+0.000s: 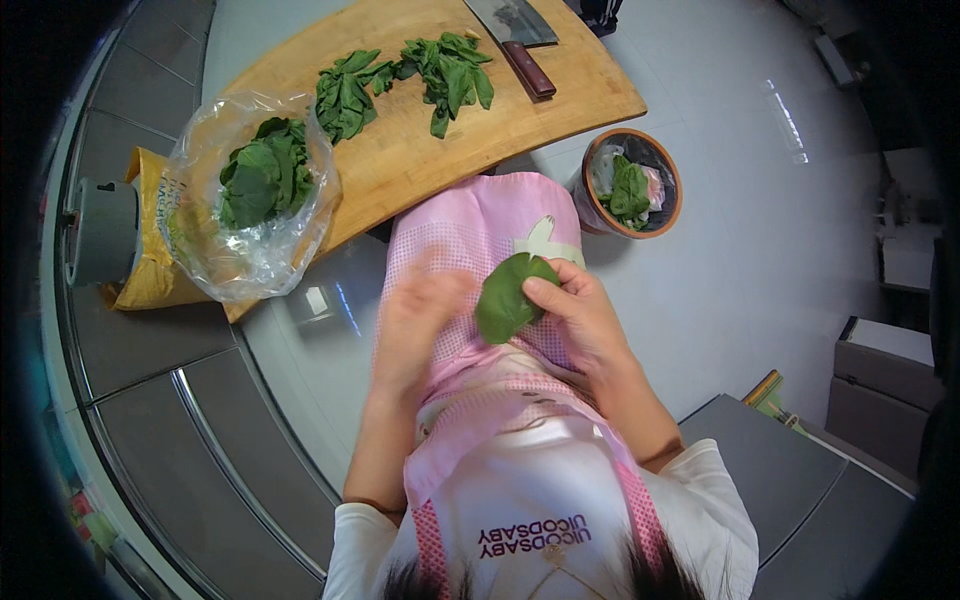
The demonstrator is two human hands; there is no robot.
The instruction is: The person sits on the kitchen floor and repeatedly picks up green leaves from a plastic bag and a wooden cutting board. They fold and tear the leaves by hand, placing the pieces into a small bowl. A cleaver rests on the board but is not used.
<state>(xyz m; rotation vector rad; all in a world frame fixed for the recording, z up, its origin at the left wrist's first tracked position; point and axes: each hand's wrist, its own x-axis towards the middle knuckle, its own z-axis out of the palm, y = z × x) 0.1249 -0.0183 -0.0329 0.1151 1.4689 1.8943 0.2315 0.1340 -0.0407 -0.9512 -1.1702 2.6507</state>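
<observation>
My right hand (574, 304) pinches a broad green leaf (508, 300) between thumb and fingers, over the lap of my pink apron (480, 199). To the left of the leaf, my left hand (429, 296) is blurred, with nothing visible in it; its finger pose is unclear. On the wooden board (405, 169) lie two piles of leafy greens, a left one (349, 97) and a right one (450, 75). A clear plastic bag (262, 270) at the board's left end holds more leafy greens (262, 176).
A cleaver (529, 67) lies at the board's right side. Right of my knees stands a lined bin (679, 187) with discarded leaves and plastic. A yellow bag (154, 277) and grey cabinets (172, 420) are on the left. Another person's foot (600, 19) shows beyond the board.
</observation>
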